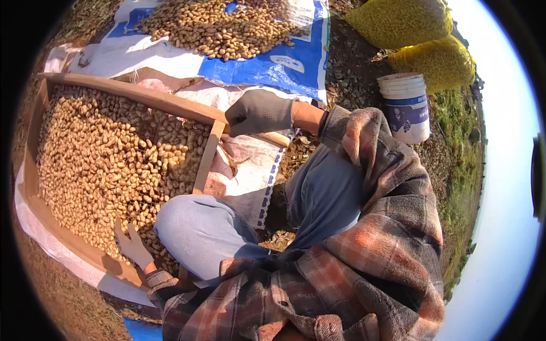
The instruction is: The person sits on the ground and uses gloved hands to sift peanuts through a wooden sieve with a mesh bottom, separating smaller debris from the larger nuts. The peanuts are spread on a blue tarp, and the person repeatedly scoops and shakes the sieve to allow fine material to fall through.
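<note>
Unshelled peanuts [102, 170] cover the mesh of a large wooden-framed sieve [128, 94] at the left. My left hand [134, 247], in a pale glove, rests on the peanuts near the sieve's lower edge, its fingers apart. My right hand [260, 113], in a grey glove, is curled around the sieve's long upper rail, just past the crossbar [209, 157]. Patches of bare mesh show between the peanuts near the middle. The palm sides of both hands are hidden.
Beyond the sieve, a peanut heap [226, 32] lies on a blue and white woven sheet [264, 68]. Full yellow mesh sacks [435, 64] and a white and blue plastic bucket [405, 108] stand at upper right. My bent knee [192, 226] is against the sieve's near side.
</note>
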### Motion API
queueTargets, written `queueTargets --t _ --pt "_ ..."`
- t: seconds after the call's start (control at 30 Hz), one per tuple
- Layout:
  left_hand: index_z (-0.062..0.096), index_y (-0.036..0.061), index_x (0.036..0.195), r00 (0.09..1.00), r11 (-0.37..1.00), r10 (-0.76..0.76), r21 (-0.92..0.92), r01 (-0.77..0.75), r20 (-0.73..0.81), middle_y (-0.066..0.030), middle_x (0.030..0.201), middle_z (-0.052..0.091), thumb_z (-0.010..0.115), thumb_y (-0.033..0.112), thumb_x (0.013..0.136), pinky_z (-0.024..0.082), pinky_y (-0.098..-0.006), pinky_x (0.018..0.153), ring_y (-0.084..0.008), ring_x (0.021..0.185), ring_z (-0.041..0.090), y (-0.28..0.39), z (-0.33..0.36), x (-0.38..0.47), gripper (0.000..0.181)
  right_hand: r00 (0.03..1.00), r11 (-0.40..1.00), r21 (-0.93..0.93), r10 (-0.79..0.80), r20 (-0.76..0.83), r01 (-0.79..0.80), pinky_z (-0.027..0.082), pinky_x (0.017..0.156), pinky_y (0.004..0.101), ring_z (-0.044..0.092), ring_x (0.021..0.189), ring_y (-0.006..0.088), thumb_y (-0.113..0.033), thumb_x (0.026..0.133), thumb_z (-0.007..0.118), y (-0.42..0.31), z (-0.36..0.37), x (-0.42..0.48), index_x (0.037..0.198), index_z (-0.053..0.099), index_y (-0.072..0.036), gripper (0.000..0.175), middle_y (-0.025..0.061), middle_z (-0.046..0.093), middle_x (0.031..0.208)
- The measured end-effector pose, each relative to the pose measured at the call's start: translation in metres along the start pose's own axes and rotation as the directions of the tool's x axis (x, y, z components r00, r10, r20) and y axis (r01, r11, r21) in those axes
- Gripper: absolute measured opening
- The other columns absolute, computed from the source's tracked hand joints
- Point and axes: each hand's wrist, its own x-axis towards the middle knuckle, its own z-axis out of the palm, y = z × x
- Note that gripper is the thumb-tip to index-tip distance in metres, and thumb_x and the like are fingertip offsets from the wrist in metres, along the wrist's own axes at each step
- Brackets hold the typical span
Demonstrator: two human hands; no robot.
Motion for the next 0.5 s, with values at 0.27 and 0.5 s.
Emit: queueTargets --t 0.27,0.5 --pt "0.066 0.0071 0.133 0.986 0.964 -0.160 0.221 0.147 0.042 -0.0170 0.135 0.065 0.066 0.013 0.097 0.050 -0.0443 0.103 -0.0371 0.118 0.064 0.012 -0.032 -0.093 0.036 0.936 0.928 0.124 -0.350 -0.035 0.351 0.060 0.080 0.0379 0.076 0.091 0.0248 -0.013 0.098 0.068 -0.041 0.029 0.060 0.122 0.073 -0.007 0.025 0.0134 0.076 0.109" --pt "0.068 0.0064 0.126 0.977 0.979 -0.186 0.104 0.175 0.101 -0.0150 0.133 0.065 0.072 0.019 0.092 0.050 -0.0444 0.105 -0.0361 0.125 0.060 0.011 -0.006 -0.098 0.036 0.931 0.932 -0.035 -0.359 0.057 0.361 0.058 0.085 0.0436 0.075 0.093 0.0334 -0.027 0.101 0.063 -0.055 0.112 0.214 0.121 0.074 -0.014 0.026 0.0140 0.078 0.102"
